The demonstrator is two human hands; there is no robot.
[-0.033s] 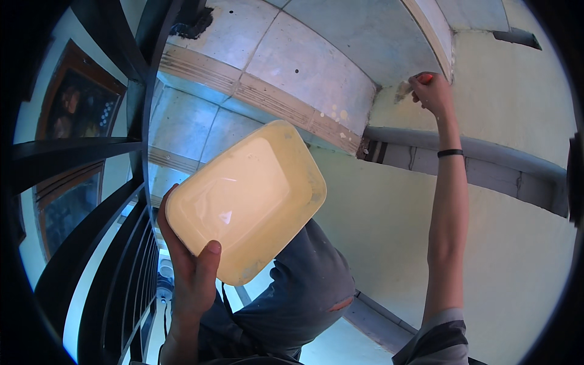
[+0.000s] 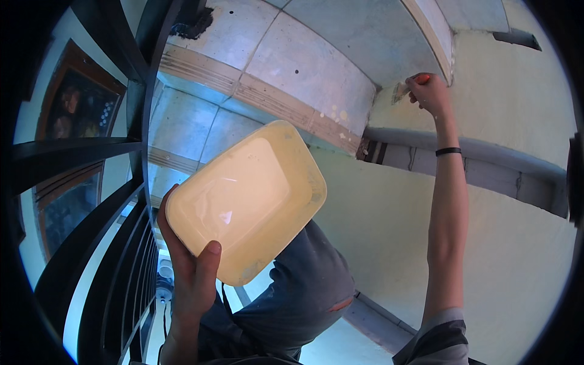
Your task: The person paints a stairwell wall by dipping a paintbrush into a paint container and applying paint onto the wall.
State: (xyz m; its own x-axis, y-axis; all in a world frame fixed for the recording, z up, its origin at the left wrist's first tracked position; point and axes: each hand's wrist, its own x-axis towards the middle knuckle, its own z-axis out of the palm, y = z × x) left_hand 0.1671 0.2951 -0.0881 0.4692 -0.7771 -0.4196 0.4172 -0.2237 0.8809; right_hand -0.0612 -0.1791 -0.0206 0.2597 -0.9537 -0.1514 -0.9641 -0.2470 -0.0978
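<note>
My left hand (image 2: 198, 271) grips a cream-yellow plastic tub (image 2: 307, 182) by its near left side, thumb over the rim and fingers underneath. Pale cream paint (image 2: 246, 179) lies inside it, with dried smears on the tub's walls. Stretched out to the far right, my right hand (image 2: 431, 94) is closed around the orange-red handle of a paintbrush (image 2: 400, 92). The brush's bristles are at the pale wall (image 2: 389, 112), close to where it meets the tiled stair edge. Some of the handle is hidden by my fingers.
Tiled steps (image 2: 286, 67) with ridged brown edges rise ahead, and several paint drips (image 2: 334, 114) spot one edge. A black metal railing (image 2: 143, 115) runs along my left. On the right, a grey recessed ledge (image 2: 486, 173) crosses the wall. My bent knee (image 2: 322, 267) is below the tub.
My right hand and the brush have shifted very slightly left along the wall. The tub and my left hand look unmoved.
</note>
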